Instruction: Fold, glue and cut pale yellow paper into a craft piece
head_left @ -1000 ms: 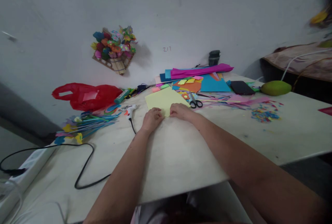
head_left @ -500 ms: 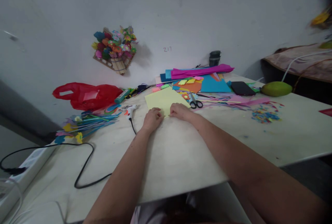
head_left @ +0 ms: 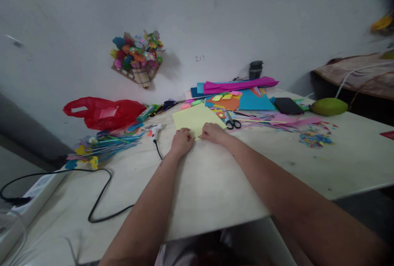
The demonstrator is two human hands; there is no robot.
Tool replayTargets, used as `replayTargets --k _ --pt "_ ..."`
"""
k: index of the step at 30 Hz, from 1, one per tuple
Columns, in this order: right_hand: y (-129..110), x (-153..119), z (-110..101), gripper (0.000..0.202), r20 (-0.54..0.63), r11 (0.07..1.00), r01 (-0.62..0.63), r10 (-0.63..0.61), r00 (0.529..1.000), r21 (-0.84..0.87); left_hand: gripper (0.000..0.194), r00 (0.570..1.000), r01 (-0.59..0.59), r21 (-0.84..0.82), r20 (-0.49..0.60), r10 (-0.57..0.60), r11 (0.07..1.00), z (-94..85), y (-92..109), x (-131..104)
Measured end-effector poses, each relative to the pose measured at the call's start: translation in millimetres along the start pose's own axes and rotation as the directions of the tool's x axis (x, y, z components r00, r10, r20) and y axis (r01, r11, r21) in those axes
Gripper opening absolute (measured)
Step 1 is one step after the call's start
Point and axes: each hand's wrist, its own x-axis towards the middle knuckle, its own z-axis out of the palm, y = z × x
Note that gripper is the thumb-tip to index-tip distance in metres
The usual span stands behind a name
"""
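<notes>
A pale yellow sheet of paper (head_left: 197, 117) lies on the table in front of me, one corner pointing toward me. My left hand (head_left: 182, 141) is closed on its near left edge, fingers curled and pressed down. On the near right edge, my right hand (head_left: 213, 133) pinches the same sheet close to that corner. The corner between the hands is partly covered by fingers, so any fold there is hard to make out. Just right of the paper lie black-handled scissors (head_left: 233, 123). A white glue gun (head_left: 155, 131) rests left of my left hand.
A red plastic bag (head_left: 113, 114) and a bunch of craft flower stems (head_left: 113, 147) sit at left. Coloured sheets (head_left: 255, 101), a black phone (head_left: 288, 105), a green fruit (head_left: 329, 106) and paper scraps (head_left: 315, 136) lie at right. A black cord (head_left: 101, 200) crosses the left side.
Almost nothing differs. Both hands stay at the paper's near corner with only a very slight finger shift, and the whole view has shifted a little.
</notes>
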Motion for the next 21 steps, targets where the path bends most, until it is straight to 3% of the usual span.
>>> replayTargets --k 18,21 --pt "-1.8 4.5 -0.1 0.028 0.032 0.993 -0.107 0.105 0.994 0.048 0.011 0.997 0.066 0.060 0.047 -0.068 0.996 -5.2 7.1 -1.9" --pt "-1.8 5.3 -0.1 0.028 0.040 0.993 -0.110 0.108 0.993 0.052 0.022 0.994 0.104 0.051 0.032 -0.106 0.993 -6.3 9.5 -3.6"
